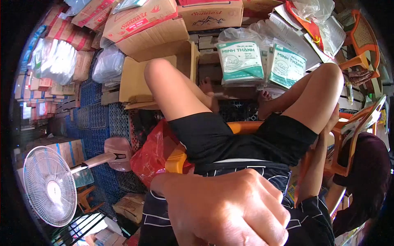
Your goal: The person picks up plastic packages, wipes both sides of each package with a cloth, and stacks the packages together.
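Close before the camera is my left hand (230, 209), its back towards me and its fingers curled. Its palm side and fingertips are out of sight, so what is in it, if anything, cannot be made out. Down at the right, my right hand (333, 119) hangs beside my thigh, and its fingers are mostly hidden behind the leg. Past my knees lie two plastic-wrapped packs with green and white labels, a left pack (241, 61) and a right pack (287, 65). An opened cardboard box (158, 53) stands in front of my knee on the left.
I sit on an orange plastic chair (176, 160). A red plastic bag (150, 158) hangs at its left, near a standing fan (53, 190). Printed cartons (211, 16) line the back. At the right are another orange chair (365, 45) and a person in dark clothing (367, 176).
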Tool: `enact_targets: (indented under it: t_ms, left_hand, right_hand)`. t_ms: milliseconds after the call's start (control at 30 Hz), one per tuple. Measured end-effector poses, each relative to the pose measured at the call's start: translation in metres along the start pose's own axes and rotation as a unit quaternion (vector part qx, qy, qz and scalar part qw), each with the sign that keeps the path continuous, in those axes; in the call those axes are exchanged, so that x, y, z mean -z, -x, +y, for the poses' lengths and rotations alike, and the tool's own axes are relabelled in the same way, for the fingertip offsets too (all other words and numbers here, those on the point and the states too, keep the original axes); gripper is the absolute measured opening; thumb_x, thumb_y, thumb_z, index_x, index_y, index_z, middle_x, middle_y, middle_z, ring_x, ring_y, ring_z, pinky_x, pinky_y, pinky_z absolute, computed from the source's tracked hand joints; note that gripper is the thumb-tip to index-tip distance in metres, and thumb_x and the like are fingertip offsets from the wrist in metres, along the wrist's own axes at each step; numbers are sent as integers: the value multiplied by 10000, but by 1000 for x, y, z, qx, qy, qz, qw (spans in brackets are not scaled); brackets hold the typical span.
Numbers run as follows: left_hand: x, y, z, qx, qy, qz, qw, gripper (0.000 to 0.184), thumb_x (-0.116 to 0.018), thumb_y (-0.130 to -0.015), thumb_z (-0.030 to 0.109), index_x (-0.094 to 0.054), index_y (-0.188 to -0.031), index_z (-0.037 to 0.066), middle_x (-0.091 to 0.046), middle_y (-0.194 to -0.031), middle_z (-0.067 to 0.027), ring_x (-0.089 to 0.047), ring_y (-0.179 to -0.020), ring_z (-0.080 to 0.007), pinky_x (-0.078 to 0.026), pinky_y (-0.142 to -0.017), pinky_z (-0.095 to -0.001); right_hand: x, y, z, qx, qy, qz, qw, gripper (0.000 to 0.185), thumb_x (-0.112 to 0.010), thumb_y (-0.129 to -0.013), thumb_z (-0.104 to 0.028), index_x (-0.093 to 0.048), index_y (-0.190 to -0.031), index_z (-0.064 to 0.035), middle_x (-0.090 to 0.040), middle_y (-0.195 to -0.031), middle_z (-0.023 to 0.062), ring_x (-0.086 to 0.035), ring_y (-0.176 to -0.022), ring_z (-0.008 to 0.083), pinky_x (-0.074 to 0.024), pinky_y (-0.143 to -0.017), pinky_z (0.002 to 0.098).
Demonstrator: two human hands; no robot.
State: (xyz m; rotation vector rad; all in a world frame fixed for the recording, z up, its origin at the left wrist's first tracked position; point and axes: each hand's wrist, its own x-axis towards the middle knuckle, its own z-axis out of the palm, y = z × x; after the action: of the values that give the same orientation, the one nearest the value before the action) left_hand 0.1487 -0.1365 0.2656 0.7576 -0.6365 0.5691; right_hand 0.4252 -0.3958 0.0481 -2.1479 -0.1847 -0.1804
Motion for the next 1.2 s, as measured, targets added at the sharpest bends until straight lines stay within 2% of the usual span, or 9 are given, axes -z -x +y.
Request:
enact_targets:
  t_ms: [67, 167, 300, 467, 533, 733, 867, 1067, 1200]
  left_hand:
    - [13, 7, 6, 54, -21, -82, 995, 245, -591, -844, 239, -537, -741, 23, -574, -720, -94, -574, -589, -252, -415, -477, -340]
    - [23, 5, 11, 103, -28, -148, 983, 340, -546, -884, 292, -472, -679, 32, -526, -699, -114, -551, -596, -299, -418, -508, -391]
    - [24, -10, 18, 141, -7, -168, 976, 340, -554, -894, 207, -476, -620, 23, -507, -619, -125, -565, -552, -306, -424, -511, -386]
    - [11, 12, -15, -19, 35, -136, 990, 140, -660, -745, 155, -575, -735, 43, -585, -669, -54, -596, -549, -214, -399, -434, -306]
    - [17, 11, 0, 67, 20, -150, 986, 338, -596, -724, 353, -424, -692, 63, -507, -687, -97, -531, -577, -322, -405, -501, -416]
    - [16, 11, 0, 67, 13, -148, 987, 297, -617, -696, 317, -454, -685, 69, -511, -662, -87, -550, -581, -319, -428, -525, -426]
    - [6, -3, -2, 4, 11, -123, 992, 74, -691, -739, 62, -621, -716, 64, -604, -668, -13, -623, -544, -163, -388, -394, -268]
    - [2, 2, 0, 66, 127, -57, 988, 87, -669, -748, 46, -593, -705, 46, -592, -675, -55, -612, -582, -196, -443, -452, -297]
    - [27, 6, -7, 146, -3, -186, 972, 188, -663, -725, 222, -560, -699, 67, -589, -686, -62, -595, -607, -260, -459, -540, -357]
  right_hand:
    - [2, -2, 2, -18, 16, -6, 1000, 314, -671, -865, -226, -581, -1081, -17, -687, -999, 99, -622, -886, 165, -489, -787, 304]
    - [-2, 2, -2, -27, -105, -12, 994, 168, -460, -978, -138, -556, -1047, -19, -643, -942, 74, -593, -835, 133, -495, -736, 297]
    - [-3, 3, -5, -24, -97, -13, 995, 198, -513, -956, -167, -573, -1087, -32, -657, -990, 74, -608, -879, 155, -495, -776, 304]
    - [-2, -1, 5, -25, -66, -8, 997, 199, -470, -974, -149, -566, -1094, -22, -652, -997, 79, -604, -879, 159, -497, -780, 310]
    - [-5, 1, 1, -21, -93, -1, 995, 194, -474, -970, -141, -566, -1096, -25, -652, -994, 77, -603, -880, 155, -497, -780, 307]
    - [-3, -2, 4, -36, -50, 5, 998, 212, -556, -929, -160, -577, -1097, -32, -664, -996, 81, -605, -893, 160, -484, -793, 300]
    - [-2, 0, 5, 9, 25, 8, 1000, 267, -615, -896, -209, -577, -1091, -31, -676, -997, 105, -612, -902, 173, -478, -797, 303]
    - [1, -4, 13, 41, 17, 14, 999, 289, -633, -888, -235, -578, -1092, -38, -676, -992, 113, -613, -898, 172, -479, -789, 317]
    - [-1, 0, 15, 45, 42, 5, 998, 304, -638, -883, -247, -578, -1095, -38, -675, -974, 135, -620, -884, 211, -481, -772, 338]
